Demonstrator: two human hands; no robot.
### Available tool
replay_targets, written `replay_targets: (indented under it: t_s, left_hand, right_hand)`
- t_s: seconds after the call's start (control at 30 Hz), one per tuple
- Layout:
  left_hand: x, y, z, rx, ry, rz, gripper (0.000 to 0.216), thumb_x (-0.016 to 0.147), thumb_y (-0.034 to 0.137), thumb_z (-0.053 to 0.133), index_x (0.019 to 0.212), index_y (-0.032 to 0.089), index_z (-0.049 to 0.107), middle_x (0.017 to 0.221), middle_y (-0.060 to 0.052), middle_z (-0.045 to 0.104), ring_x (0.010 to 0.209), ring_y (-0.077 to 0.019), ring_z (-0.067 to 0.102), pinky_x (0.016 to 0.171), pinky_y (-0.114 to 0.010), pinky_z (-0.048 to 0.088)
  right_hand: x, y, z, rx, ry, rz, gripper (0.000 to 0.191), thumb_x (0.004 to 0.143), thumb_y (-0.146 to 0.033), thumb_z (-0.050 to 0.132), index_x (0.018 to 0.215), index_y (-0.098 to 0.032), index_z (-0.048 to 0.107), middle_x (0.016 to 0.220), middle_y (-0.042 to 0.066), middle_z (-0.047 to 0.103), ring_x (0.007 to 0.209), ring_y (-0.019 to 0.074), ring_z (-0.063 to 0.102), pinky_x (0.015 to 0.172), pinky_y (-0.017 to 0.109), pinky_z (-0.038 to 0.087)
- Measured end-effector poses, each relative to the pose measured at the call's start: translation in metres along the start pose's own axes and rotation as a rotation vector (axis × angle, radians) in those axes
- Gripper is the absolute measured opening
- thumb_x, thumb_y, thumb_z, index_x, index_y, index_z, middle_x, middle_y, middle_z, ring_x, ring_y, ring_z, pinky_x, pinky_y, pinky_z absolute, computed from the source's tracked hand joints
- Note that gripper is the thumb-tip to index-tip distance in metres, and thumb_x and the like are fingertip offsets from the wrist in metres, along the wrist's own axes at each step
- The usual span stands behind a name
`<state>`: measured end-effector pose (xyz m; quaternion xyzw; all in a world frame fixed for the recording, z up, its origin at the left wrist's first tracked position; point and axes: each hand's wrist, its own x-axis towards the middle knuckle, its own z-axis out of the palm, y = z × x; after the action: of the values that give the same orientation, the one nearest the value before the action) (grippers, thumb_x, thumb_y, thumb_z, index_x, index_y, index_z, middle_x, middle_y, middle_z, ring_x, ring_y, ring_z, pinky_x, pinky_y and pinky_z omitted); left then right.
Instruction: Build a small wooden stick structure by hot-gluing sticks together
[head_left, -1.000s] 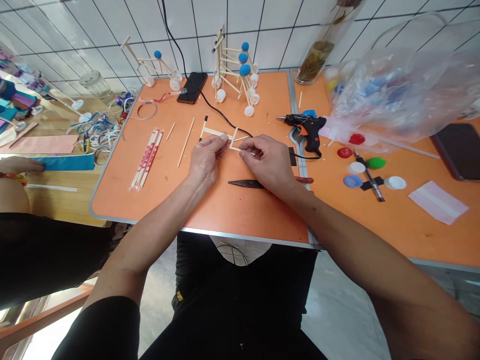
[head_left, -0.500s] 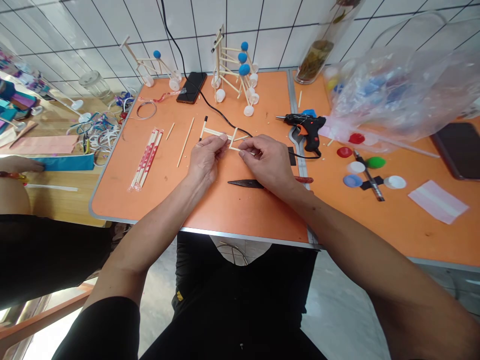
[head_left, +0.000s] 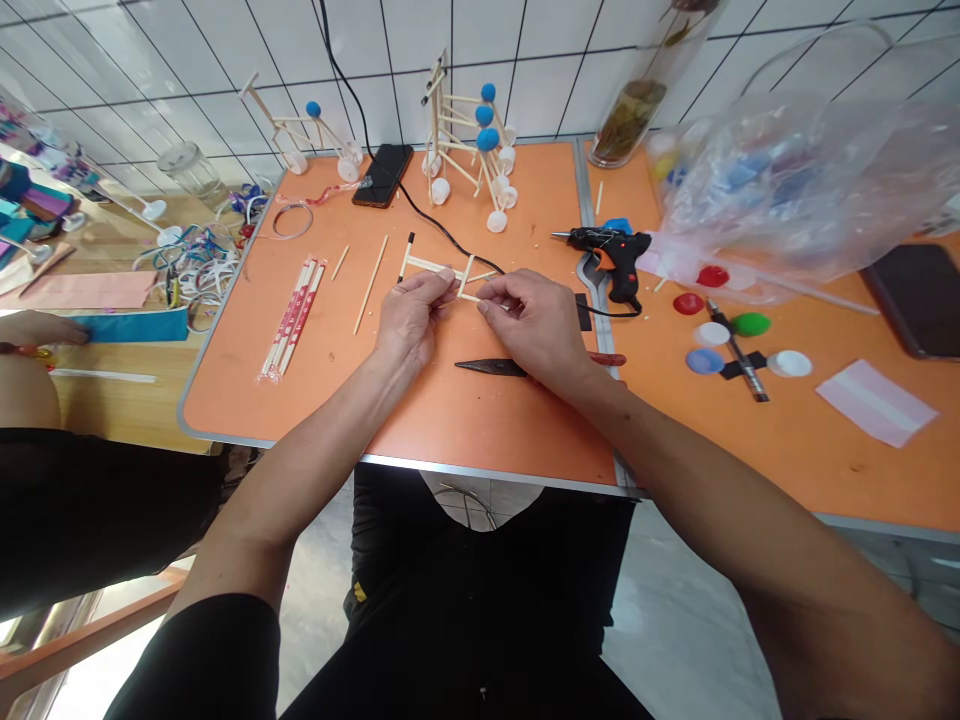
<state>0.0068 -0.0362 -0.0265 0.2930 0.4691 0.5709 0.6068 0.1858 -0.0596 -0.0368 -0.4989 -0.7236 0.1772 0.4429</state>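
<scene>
Between my two hands is a small frame of pale wooden sticks point(head_left: 466, 276), with a black-tipped crosspiece at its left end. My left hand point(head_left: 412, 312) pinches it between thumb and fingers. My right hand point(head_left: 532, 318) is closed on a short wooden stick point(head_left: 471, 297) that meets the frame's right end; whether the two are joined I cannot tell. Under my right hand lies a tool with dark pointed jaws point(head_left: 491, 367) and red handles, partly covered. Loose sticks point(head_left: 370, 285) and paper-wrapped chopsticks point(head_left: 294, 318) lie left of my left hand.
A black glue gun point(head_left: 613, 258) lies to the right, its cable crossing behind my hands. Stick models with blue balls and white wheels point(head_left: 472, 140) stand along the wall. Bottle caps point(head_left: 751, 324), a pen and a plastic bag point(head_left: 810, 200) are further right. Another person's hand point(head_left: 41, 328) rests at far left.
</scene>
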Motion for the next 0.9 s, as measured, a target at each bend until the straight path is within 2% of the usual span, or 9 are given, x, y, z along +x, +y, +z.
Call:
replay_targets:
  t_s: [0.13, 0.37, 0.67, 0.9]
  left_hand:
    - [-0.002, 0.0018, 0.0025, -0.012, 0.015, -0.012, 0.032, 0.079, 0.029, 0.108, 0.074, 0.02, 0.077, 0.081, -0.001, 0.079, 0.075, -0.0109, 0.071, 0.069, -0.022, 0.052]
    - [-0.0039, 0.0039, 0.0056, 0.013, 0.064, -0.026, 0.034, 0.079, 0.03, 0.108, 0.075, 0.022, 0.075, 0.082, -0.001, 0.08, 0.08, -0.0155, 0.076, 0.073, -0.027, 0.055]
    - [-0.0042, 0.0037, 0.0054, 0.017, 0.061, -0.023, 0.036, 0.079, 0.032, 0.109, 0.075, 0.021, 0.075, 0.082, -0.001, 0.079, 0.08, -0.0149, 0.076, 0.074, -0.027, 0.054]
    - [-0.0029, 0.0021, 0.0039, 0.017, 0.044, -0.013, 0.028, 0.082, 0.026, 0.104, 0.076, 0.021, 0.077, 0.084, -0.002, 0.081, 0.08, -0.0144, 0.075, 0.072, -0.025, 0.054]
  right_hand:
    - [-0.0001, -0.0019, -0.0006, 0.005, -0.006, 0.005, 0.013, 0.094, -0.016, 0.073, 0.097, -0.023, 0.083, 0.094, 0.006, 0.081, 0.088, 0.0263, 0.072, 0.089, 0.043, 0.057]
    - [-0.0001, -0.0043, -0.0029, 0.012, -0.019, 0.014, 0.013, 0.095, -0.016, 0.074, 0.097, -0.024, 0.084, 0.096, 0.006, 0.082, 0.088, 0.0263, 0.07, 0.089, 0.043, 0.058]
    - [-0.0002, -0.0027, -0.0019, 0.024, -0.006, 0.0, 0.012, 0.095, -0.017, 0.074, 0.097, -0.023, 0.084, 0.095, 0.006, 0.082, 0.088, 0.0262, 0.071, 0.088, 0.043, 0.057]
    - [-0.0008, -0.0041, -0.002, 0.019, -0.009, 0.011, 0.013, 0.095, -0.018, 0.072, 0.098, -0.024, 0.084, 0.097, 0.006, 0.083, 0.089, 0.0268, 0.072, 0.088, 0.043, 0.058]
